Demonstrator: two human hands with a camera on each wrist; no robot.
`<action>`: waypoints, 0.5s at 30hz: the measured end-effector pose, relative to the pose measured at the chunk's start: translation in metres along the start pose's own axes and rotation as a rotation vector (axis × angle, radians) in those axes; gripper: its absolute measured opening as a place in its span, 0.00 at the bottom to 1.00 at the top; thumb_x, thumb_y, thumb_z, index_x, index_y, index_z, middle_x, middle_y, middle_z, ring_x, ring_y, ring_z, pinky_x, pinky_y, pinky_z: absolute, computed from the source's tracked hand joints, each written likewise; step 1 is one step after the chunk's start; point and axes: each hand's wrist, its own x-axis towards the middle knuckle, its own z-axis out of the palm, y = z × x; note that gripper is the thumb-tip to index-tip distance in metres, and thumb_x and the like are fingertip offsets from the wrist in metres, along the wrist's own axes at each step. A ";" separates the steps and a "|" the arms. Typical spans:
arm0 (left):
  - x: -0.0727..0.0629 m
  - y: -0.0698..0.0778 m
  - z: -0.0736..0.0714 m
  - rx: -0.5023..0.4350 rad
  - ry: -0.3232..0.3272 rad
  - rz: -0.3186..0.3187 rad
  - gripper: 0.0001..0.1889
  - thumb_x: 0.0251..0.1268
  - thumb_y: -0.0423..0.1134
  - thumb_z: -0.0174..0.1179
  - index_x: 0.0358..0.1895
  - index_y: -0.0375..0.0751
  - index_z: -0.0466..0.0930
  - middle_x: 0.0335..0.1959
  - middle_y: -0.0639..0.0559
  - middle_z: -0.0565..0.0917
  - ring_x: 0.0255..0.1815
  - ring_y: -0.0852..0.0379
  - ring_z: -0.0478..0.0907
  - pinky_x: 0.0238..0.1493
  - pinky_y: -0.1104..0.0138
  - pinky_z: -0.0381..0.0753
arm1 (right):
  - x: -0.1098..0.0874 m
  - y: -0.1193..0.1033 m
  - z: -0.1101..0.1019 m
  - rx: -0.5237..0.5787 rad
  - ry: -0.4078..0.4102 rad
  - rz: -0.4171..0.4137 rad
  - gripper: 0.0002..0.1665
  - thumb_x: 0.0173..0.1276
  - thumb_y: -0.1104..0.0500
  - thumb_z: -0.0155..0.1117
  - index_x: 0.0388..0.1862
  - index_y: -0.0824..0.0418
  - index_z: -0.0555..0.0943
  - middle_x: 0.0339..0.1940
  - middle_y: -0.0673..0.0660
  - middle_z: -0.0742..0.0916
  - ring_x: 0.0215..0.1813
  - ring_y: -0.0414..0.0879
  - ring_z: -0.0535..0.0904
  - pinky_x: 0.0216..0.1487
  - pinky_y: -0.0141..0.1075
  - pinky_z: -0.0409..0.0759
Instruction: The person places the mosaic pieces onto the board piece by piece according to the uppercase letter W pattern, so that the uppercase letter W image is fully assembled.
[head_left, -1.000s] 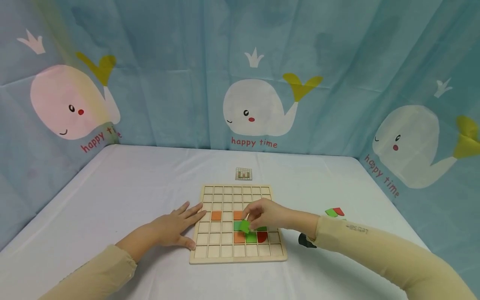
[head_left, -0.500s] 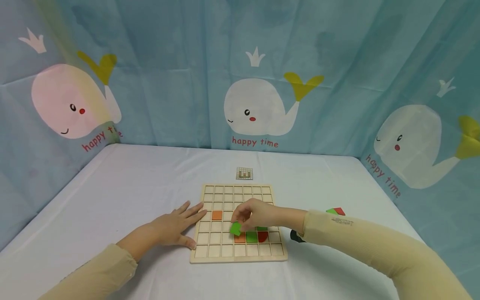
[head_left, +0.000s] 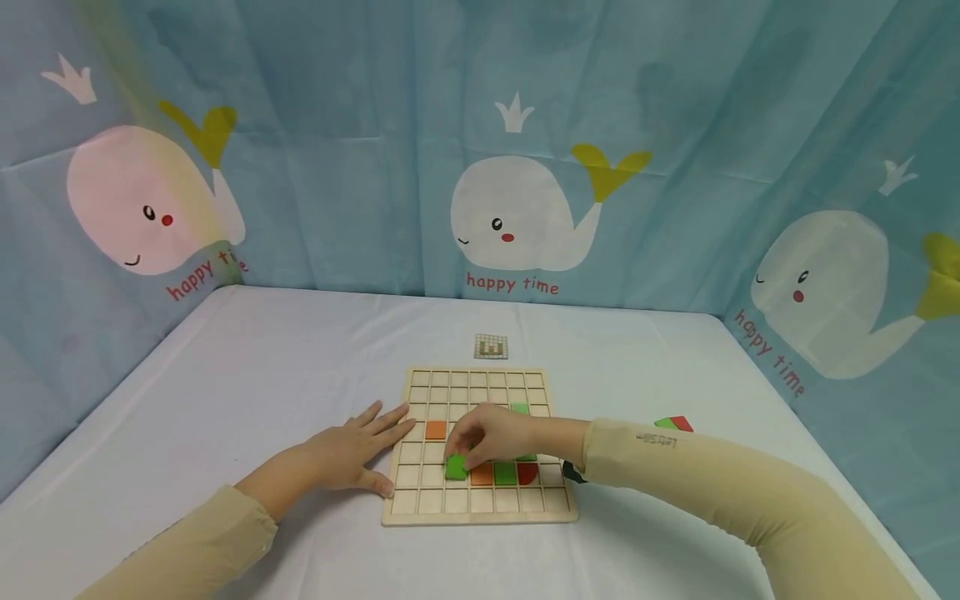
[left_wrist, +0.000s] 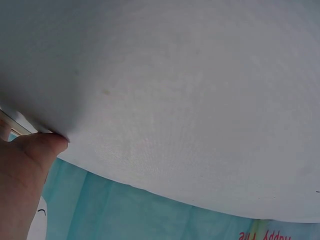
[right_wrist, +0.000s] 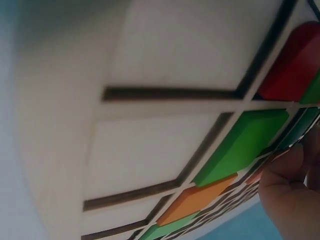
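A wooden grid board (head_left: 420, 502) lies flat on the white table. My right hand (head_left: 501, 435) reaches across it and pinches a green tile (head_left: 456, 467) over a lower cell, left of an orange tile (head_left: 482, 475). Another green tile (head_left: 506, 474) and a red tile with a rounded edge (head_left: 528, 473) continue that row. Higher up sit an orange tile (head_left: 436, 430) and a light green tile (head_left: 520, 409). Fingers spread, my left hand (head_left: 341, 457) rests at the board's left edge. In the right wrist view a teal tile (right_wrist: 300, 125) shows beside the thumb; my hand hides other cells.
Behind the board lies a small card (head_left: 491, 347) with a printed grid pattern. Loose red (head_left: 681, 422) and green (head_left: 664, 423) pieces are on the right, partly behind the sleeve. A black object (head_left: 573, 472) shows beneath the right forearm. A whale-print curtain (head_left: 337, 208) encloses the table.
My right hand has moved left and slightly down over the board with the green tile, from the teal tile to left of the lower orange one. The left hand stays at the edge.
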 end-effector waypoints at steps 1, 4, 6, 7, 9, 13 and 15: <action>0.000 0.000 0.000 0.000 0.002 0.001 0.51 0.53 0.66 0.61 0.76 0.42 0.56 0.78 0.44 0.51 0.74 0.29 0.45 0.56 0.31 0.63 | 0.001 0.000 0.001 -0.002 -0.008 -0.004 0.11 0.61 0.72 0.68 0.40 0.61 0.86 0.30 0.46 0.83 0.33 0.36 0.74 0.38 0.27 0.75; 0.000 0.000 0.000 -0.002 0.004 0.001 0.51 0.53 0.66 0.61 0.76 0.42 0.56 0.78 0.44 0.51 0.74 0.29 0.45 0.56 0.31 0.62 | 0.002 0.000 0.002 0.004 -0.024 -0.014 0.11 0.61 0.73 0.68 0.40 0.63 0.86 0.29 0.46 0.82 0.32 0.35 0.74 0.36 0.27 0.74; 0.000 0.000 0.001 -0.002 0.006 0.000 0.51 0.53 0.66 0.61 0.76 0.42 0.56 0.78 0.44 0.51 0.75 0.29 0.45 0.56 0.31 0.62 | 0.002 -0.001 0.002 0.011 -0.039 -0.018 0.10 0.60 0.74 0.68 0.40 0.64 0.86 0.28 0.47 0.81 0.32 0.35 0.73 0.36 0.27 0.74; 0.000 -0.001 0.001 -0.001 0.006 0.000 0.51 0.53 0.66 0.61 0.76 0.42 0.56 0.78 0.44 0.51 0.75 0.30 0.45 0.56 0.30 0.62 | 0.003 0.000 0.003 0.013 -0.044 -0.019 0.10 0.60 0.74 0.68 0.39 0.64 0.86 0.27 0.47 0.81 0.32 0.35 0.73 0.36 0.26 0.74; 0.000 -0.001 0.001 0.002 0.006 0.000 0.51 0.53 0.66 0.61 0.76 0.42 0.55 0.78 0.44 0.51 0.75 0.30 0.45 0.56 0.30 0.62 | 0.004 0.000 0.003 0.010 -0.050 -0.022 0.09 0.60 0.74 0.68 0.39 0.65 0.86 0.27 0.46 0.80 0.32 0.35 0.73 0.36 0.26 0.74; 0.000 -0.001 0.001 0.010 0.007 0.002 0.51 0.53 0.66 0.61 0.76 0.43 0.55 0.78 0.44 0.51 0.74 0.29 0.45 0.55 0.30 0.62 | 0.005 -0.001 0.003 0.003 -0.051 -0.013 0.08 0.60 0.73 0.68 0.38 0.65 0.86 0.27 0.46 0.81 0.31 0.34 0.73 0.35 0.26 0.74; 0.000 -0.001 0.001 0.008 0.004 0.001 0.51 0.53 0.66 0.61 0.76 0.42 0.55 0.78 0.44 0.51 0.74 0.29 0.45 0.55 0.30 0.62 | 0.005 -0.001 0.003 0.005 -0.048 -0.006 0.09 0.60 0.74 0.68 0.38 0.66 0.87 0.27 0.48 0.82 0.31 0.34 0.74 0.35 0.25 0.74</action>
